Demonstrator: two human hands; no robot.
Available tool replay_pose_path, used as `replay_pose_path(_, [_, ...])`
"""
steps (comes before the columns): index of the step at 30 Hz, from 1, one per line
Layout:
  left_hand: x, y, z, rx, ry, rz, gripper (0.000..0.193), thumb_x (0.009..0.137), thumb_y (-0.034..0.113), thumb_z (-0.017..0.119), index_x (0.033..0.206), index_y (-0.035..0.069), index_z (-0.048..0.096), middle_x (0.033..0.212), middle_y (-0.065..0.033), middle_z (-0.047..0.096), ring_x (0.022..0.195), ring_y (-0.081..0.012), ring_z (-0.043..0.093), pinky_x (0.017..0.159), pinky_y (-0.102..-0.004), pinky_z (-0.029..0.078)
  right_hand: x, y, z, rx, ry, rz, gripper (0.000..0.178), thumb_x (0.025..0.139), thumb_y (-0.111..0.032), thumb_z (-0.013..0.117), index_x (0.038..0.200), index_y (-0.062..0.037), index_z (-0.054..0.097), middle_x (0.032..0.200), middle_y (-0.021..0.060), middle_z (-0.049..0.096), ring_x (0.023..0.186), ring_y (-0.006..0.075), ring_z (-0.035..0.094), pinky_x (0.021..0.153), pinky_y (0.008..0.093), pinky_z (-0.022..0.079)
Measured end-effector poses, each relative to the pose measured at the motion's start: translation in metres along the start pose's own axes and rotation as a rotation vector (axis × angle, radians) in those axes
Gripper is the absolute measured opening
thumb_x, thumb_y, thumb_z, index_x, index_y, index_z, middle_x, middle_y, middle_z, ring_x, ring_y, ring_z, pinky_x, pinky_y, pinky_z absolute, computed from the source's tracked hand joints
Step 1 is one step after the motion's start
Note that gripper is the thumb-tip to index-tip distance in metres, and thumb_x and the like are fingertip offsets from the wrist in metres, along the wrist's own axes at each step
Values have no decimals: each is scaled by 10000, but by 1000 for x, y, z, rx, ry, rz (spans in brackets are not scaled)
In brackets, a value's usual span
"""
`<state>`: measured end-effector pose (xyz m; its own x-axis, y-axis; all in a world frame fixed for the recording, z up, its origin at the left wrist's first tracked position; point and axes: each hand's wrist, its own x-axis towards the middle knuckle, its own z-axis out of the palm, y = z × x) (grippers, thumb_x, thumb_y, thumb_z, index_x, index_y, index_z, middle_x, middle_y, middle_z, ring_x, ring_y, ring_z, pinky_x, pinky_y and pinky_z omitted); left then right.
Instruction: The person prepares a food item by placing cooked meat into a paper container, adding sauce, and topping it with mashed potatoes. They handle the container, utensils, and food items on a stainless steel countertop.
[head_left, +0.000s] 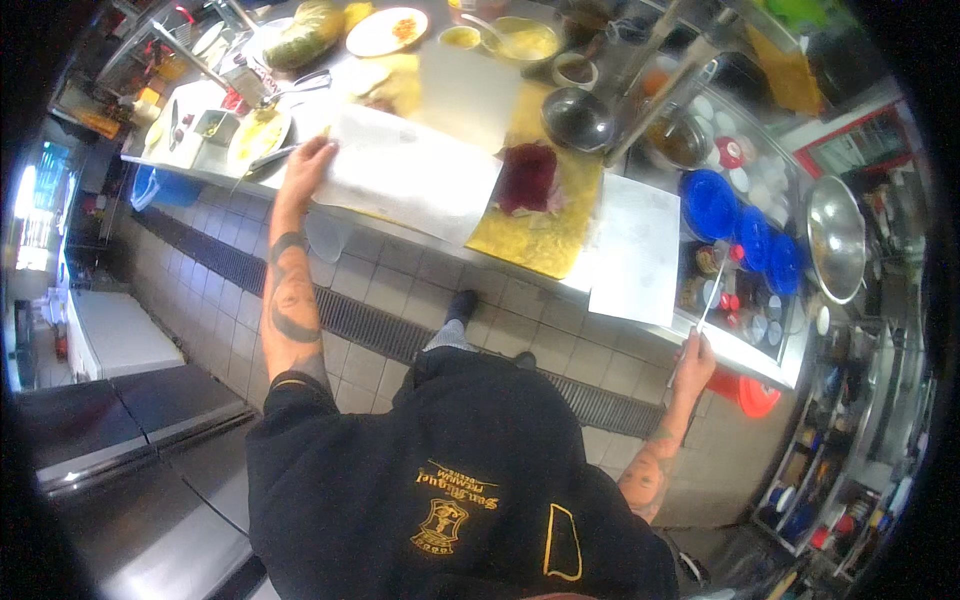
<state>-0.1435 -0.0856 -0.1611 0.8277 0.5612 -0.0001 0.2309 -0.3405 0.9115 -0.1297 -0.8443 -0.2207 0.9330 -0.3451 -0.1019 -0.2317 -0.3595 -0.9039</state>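
My right hand is closed round a knife, its narrow blade pointing up and away over the counter's right end. At the left, my left hand has its fingers closed on the near left corner of a white paper sheet. Between the hands a dark red, flat piece of what looks like meat lies on a worn yellow cutting board. A second white sheet lies right of the board, partly over the counter's front edge.
Blue lids or bowls and small jars fill the right end. A metal bowl sits behind the board, and a large steel bowl stands far right. Plates of food and a green squash line the back. A floor drain runs below.
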Motion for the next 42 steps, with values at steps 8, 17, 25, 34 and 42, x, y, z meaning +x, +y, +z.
replay_pose_path(8, [-86,195,5,91,-223,323,277,1012,128,686,1233,-36,654,1108,-61,701,1038,-135,633,939,-283,492,-4,3,23,-23,11,3,395,1039,-313,651,1247,23,654,916,96,694,752,148,650,644,301,521])
replay_pose_path(17, [-202,307,133,254,-158,919,167,901,-51,717,1064,-14,726,885,-64,715,743,-118,633,691,-263,507,85,26,15,-660,230,-259,393,969,-376,632,1065,-3,713,1041,274,705,977,480,672,867,556,522])
replay_pose_path(25, [-249,307,215,205,-204,974,172,867,-67,727,1027,-5,717,816,-90,671,677,-165,614,626,-277,486,100,22,17,-672,202,-216,409,935,-387,677,1032,9,710,1058,241,704,988,454,690,853,573,536])
replay_pose_path(34, [-241,282,224,-77,-308,623,128,975,32,688,1083,-37,695,886,-44,692,797,-88,604,745,-238,489,51,-30,14,-217,142,-201,541,971,-435,679,1297,-4,671,1146,157,721,1052,321,685,887,498,528])
replay_pose_path(42, [-190,208,237,-235,-191,321,250,1033,103,655,1227,-54,647,1012,-61,712,895,-85,630,786,-219,498,-30,-54,75,1202,-582,212,542,1020,-274,671,1443,32,525,1396,102,620,1293,225,569,1130,419,435])
